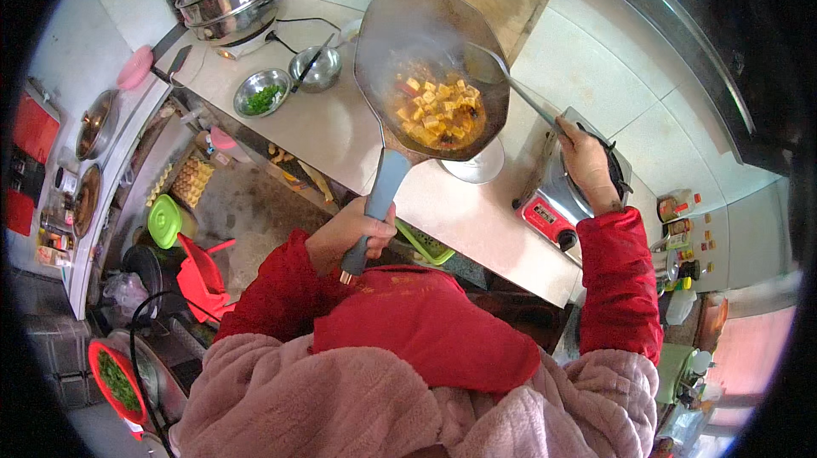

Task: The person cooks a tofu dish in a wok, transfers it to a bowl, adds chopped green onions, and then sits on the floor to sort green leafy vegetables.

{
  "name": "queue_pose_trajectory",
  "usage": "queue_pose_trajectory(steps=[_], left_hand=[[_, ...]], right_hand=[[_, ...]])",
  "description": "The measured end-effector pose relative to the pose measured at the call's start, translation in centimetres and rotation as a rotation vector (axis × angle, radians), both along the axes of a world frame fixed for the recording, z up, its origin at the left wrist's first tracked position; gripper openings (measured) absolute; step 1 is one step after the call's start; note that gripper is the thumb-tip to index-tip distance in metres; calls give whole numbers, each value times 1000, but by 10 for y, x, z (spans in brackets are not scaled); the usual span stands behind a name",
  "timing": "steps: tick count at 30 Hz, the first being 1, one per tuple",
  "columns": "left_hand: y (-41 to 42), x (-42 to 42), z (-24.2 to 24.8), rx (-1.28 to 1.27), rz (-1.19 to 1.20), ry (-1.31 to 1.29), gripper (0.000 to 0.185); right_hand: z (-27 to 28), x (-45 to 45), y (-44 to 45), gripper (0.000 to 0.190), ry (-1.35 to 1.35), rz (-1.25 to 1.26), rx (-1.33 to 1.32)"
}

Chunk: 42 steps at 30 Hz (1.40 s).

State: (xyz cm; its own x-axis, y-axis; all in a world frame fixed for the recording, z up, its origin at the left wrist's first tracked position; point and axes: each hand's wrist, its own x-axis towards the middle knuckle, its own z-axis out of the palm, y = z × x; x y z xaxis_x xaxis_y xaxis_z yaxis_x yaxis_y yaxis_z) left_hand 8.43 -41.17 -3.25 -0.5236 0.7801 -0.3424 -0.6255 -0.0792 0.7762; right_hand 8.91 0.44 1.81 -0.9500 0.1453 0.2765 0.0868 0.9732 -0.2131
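My left hand (354,232) grips the grey handle (387,180) of an octagonal wok (376,62), which is held up over the counter. Cubed tofu (440,107) in reddish-brown sauce lies in the wok, and steam rises from it. My right hand (587,161) is closed around the handle of a metal spatula or ladle (523,91). That utensil's head reaches into the wok at its right side, partly veiled by steam. Below the wok's lower rim, a white plate or bowl (475,164) shows on the counter, partly covered by the wok.
A portable gas stove (547,218) stands at right, under my right forearm. Chopped greens fill part of a steel bowl (241,103); another steel bowl (329,72) holds a dark-handled utensil. A steamer pot (233,1) with a cord sits at the counter's back left. Seasoning bottles (680,206) line the right wall.
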Motion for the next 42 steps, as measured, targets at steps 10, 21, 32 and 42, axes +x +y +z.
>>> queue_pose_trajectory(steps=[10,21,32,42], left_hand=[[33,-37,-51,-4,33,78,23],[54,-56,-98,-21,40,135,25],[41,-57,-89,-19,-9,80,25],[41,-58,-101,52,4,45,24]], right_hand=[[-89,-3,1,30,-245,-181,-1015],[-118,-3,31,32,-121,-114,-736],[-37,-16,4,28,28,-135,98],[12,-44,4,30,-176,19,361]])
